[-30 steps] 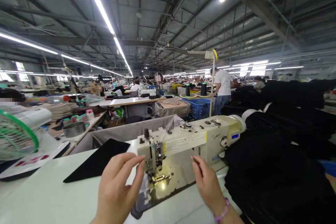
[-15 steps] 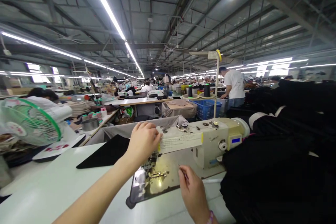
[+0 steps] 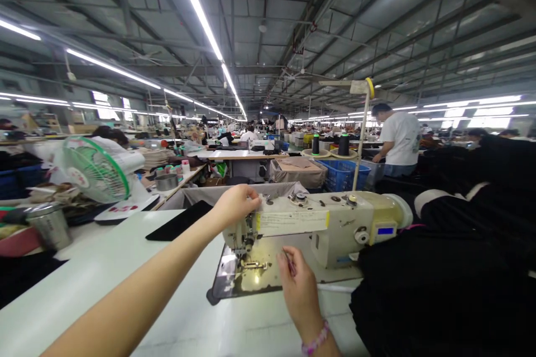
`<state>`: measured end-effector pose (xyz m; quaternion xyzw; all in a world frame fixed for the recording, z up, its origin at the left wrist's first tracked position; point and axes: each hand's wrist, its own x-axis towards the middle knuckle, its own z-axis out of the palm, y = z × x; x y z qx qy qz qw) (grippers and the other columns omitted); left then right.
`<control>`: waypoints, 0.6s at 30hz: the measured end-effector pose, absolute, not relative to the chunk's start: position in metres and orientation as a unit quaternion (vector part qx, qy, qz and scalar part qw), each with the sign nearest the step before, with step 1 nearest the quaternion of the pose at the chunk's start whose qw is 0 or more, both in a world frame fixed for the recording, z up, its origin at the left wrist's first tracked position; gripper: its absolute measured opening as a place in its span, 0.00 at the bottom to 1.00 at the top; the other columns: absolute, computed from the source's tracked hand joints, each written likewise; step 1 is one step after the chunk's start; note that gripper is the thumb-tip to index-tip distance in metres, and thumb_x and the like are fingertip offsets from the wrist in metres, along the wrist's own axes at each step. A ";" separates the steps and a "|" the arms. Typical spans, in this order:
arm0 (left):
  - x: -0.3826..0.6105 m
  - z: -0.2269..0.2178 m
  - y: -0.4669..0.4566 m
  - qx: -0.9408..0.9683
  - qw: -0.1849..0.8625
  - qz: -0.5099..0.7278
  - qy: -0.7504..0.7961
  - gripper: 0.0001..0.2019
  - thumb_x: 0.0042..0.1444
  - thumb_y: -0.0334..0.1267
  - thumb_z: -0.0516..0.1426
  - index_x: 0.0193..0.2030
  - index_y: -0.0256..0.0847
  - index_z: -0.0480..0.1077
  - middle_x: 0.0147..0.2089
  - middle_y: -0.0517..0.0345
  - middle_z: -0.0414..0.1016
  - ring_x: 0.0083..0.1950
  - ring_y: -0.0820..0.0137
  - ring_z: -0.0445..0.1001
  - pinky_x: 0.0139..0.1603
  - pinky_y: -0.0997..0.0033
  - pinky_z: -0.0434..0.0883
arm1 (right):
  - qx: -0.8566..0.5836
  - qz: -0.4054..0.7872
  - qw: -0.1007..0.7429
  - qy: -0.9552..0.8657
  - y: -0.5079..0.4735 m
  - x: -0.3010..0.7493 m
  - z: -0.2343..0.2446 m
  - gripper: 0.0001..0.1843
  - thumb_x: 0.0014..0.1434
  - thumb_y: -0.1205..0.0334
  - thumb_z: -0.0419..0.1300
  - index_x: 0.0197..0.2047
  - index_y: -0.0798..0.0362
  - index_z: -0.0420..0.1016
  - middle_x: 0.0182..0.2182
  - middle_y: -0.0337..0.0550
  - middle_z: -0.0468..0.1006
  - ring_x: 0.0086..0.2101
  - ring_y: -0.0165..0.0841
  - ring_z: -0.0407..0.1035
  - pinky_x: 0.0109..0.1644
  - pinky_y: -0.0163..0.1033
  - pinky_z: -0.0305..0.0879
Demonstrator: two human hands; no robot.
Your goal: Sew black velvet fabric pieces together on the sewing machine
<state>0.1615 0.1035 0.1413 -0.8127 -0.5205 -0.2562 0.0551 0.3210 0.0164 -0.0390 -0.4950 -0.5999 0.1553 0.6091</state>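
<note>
A cream-coloured sewing machine (image 3: 341, 228) stands in front of me on a pale table. My left hand (image 3: 237, 203) reaches across to the top left end of its head, fingers bent and pressed together there. What those fingers pinch, if anything, is too small to make out. Right of the needle area, above the shiny metal bed plate (image 3: 272, 276), my right hand (image 3: 299, 284) is closed around a thin, small tool (image 3: 290, 264), dark and pinkish, mostly hidden by the fingers. A black fabric piece (image 3: 180, 220) lies flat on the table behind my left forearm.
Black fabric (image 3: 422, 290) is heaped along the right side, close to the machine. A green-rimmed fan (image 3: 96, 170) and a metal flask (image 3: 49, 226) stand at left. Two black thread cones (image 3: 344, 145) sit behind the machine. Farther back, a person (image 3: 400, 136) in a white shirt stands.
The view has turned left, so the scene sits farther right. My left hand stays at the machine's head. My right hand, still holding the thin tool, has moved slightly left relative to the machine.
</note>
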 end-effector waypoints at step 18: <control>0.155 0.077 0.049 -0.736 0.298 -0.377 -0.477 0.06 0.59 0.36 0.59 0.35 0.42 0.78 0.62 0.45 0.74 0.66 0.47 0.67 0.66 0.38 0.63 | -0.490 0.141 0.579 -0.637 0.045 0.305 0.022 0.13 0.67 0.51 0.50 0.46 0.50 0.68 0.36 0.45 0.82 0.36 0.39 0.78 0.38 0.39 0.68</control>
